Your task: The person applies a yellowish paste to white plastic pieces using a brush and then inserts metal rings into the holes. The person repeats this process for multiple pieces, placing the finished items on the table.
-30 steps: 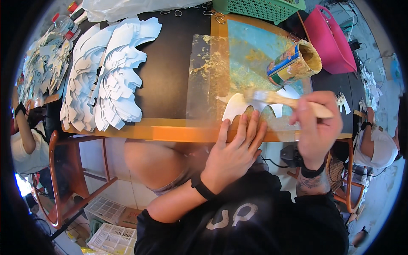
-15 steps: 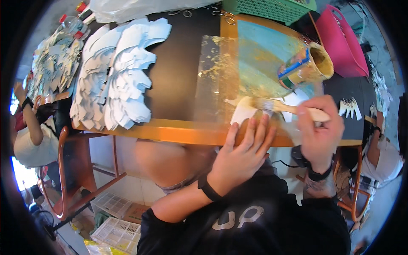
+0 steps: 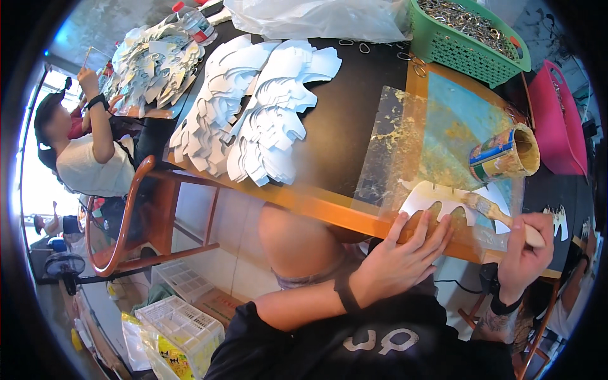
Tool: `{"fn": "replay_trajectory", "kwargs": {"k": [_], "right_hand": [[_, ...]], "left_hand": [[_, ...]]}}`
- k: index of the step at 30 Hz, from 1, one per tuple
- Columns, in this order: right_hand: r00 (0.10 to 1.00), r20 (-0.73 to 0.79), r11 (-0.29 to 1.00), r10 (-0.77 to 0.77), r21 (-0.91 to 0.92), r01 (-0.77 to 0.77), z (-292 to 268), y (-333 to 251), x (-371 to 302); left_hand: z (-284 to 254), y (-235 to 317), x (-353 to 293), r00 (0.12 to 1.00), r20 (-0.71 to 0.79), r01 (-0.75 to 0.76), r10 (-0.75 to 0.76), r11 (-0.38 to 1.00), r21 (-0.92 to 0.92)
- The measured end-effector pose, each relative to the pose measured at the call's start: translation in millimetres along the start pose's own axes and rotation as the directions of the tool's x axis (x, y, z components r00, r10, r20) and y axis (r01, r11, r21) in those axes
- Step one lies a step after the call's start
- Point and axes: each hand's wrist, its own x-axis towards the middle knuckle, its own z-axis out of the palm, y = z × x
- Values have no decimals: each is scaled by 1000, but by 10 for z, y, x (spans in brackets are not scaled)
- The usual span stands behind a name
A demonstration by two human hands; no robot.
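A white scalloped cut-out piece (image 3: 423,197) lies flat near the table's front edge. My left hand (image 3: 405,253) rests at its lower edge, fingers stretched out and slightly apart, fingertips on the piece. In my right hand (image 3: 527,253) is the wooden handle of a flat paintbrush (image 3: 503,216), its fingers closed around the end. The bristles touch the right part of the piece. Just behind stands a tilted open can (image 3: 497,159), coated inside and at the rim with yellowish residue. Another white piece (image 3: 495,197) lies partly behind the brush.
Stacks of white cut-outs (image 3: 272,114) cover the table's left. Beyond are a heap of stained pieces (image 3: 155,63), a plastic bottle (image 3: 193,24), a green basket (image 3: 465,54) of metal rings and a pink bin (image 3: 557,120). A smeared clear sheet (image 3: 386,145) lies mid-table. Another person sits far left.
The view has swung left, so everything sits lower and further right in it. The brush has moved from the left part of the white piece to its right part. My left hand stays on it.
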Motion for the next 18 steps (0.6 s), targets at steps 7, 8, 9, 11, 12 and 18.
{"fn": "replay_trajectory", "kwargs": {"k": [7,8,9,11,12,18], "right_hand": [[980,121,981,160,95,-172,85,-53,-1],[978,105,980,181,69,-189,-3,32,17],[993,48,994,105,-38,-103,-66,47,61],[986,-43,982,161,107,-155,-92,51,2],[977,-89,969,194,174,-176,-66,29,-40],[993,87,995,75,62,-81,22,-45,101]], "left_hand": [[6,-25,0,1000,-9,-14,14,999,43],[-6,-20,6,1000,-7,-16,16,999,49],[-23,-20,8,1000,-3,-19,19,998,54],[-10,-2,44,999,-2,-34,35,998,57],[5,17,40,1000,12,-15,15,998,68],[11,2,45,1000,23,6,-7,998,57]]}}
